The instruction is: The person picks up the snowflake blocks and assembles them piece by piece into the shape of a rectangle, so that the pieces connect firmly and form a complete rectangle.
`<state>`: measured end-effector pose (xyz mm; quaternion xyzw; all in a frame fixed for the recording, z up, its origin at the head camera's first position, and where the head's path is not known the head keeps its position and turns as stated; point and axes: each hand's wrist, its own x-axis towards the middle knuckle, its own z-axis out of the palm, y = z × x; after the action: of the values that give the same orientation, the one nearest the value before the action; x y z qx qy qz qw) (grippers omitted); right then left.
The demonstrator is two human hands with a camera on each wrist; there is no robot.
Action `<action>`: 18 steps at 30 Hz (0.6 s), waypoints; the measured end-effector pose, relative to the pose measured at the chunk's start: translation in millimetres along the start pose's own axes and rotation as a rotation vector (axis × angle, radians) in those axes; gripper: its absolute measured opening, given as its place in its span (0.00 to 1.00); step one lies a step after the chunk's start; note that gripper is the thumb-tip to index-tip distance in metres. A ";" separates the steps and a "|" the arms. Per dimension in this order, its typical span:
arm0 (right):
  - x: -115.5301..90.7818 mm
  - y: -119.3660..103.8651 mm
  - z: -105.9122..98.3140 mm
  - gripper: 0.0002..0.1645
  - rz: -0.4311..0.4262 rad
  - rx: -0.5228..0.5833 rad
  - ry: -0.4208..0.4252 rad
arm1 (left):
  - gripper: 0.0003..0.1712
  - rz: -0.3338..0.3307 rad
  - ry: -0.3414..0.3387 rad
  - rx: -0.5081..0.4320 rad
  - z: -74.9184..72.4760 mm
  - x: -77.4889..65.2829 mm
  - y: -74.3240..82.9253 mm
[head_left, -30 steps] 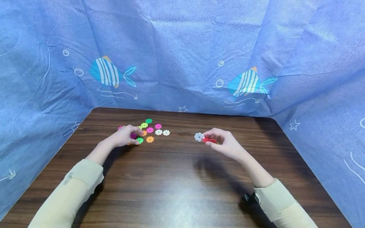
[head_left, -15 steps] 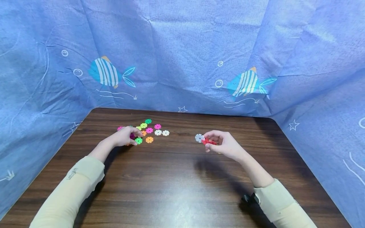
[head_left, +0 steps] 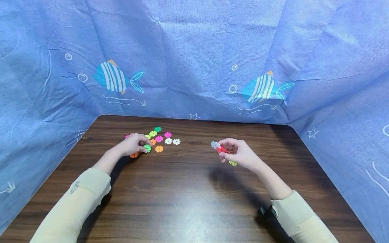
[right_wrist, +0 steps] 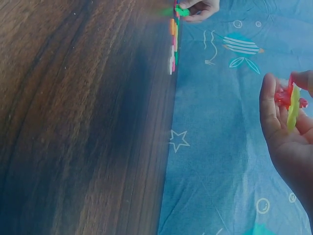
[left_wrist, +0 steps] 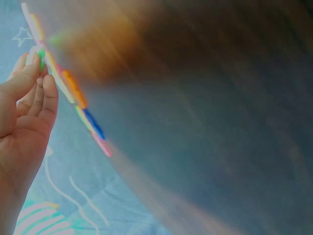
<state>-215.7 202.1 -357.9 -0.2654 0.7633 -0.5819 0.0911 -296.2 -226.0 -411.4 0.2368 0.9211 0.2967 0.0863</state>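
Observation:
My left hand is over the left side of a scatter of notched plastic discs on the table. Between its thumb and fingertips it pinches a green disc, which also shows at the fingertips in the right wrist view. My right hand is raised above the table at the right, holding a small cluster of interlocked discs. A pale grey disc sticks out to the left of a red disc, and a yellow disc stands on edge by the palm. The fingers hide part of the cluster.
Around the left hand lie loose discs: orange, pink, dark green, yellow-green and white. Another orange disc is under the left wrist. A blue fish-print cloth stands behind the brown table.
My left fingers have drawn together on the green disc, and the purple disc beside it no longer shows. The cluster in my right hand has turned, tilting the grey disc and exposing the yellow one.

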 end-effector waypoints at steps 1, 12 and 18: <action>-0.2 -0.2 0.1 0.18 -0.002 -0.001 -0.001 | 0.12 -0.001 0.009 0.004 -0.8 -0.1 2.3; 1.2 0.1 0.7 0.20 0.045 -0.054 0.031 | 0.15 0.010 0.125 -0.035 -5.9 -0.2 34.3; 1.7 1.3 0.3 0.20 0.070 -0.104 0.075 | 0.14 0.038 0.191 -0.069 -4.8 -3.4 54.0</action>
<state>-217.4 201.2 -358.9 -0.2210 0.8042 -0.5475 0.0688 -273.9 -191.6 -375.8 0.2218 0.9097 0.3511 0.0009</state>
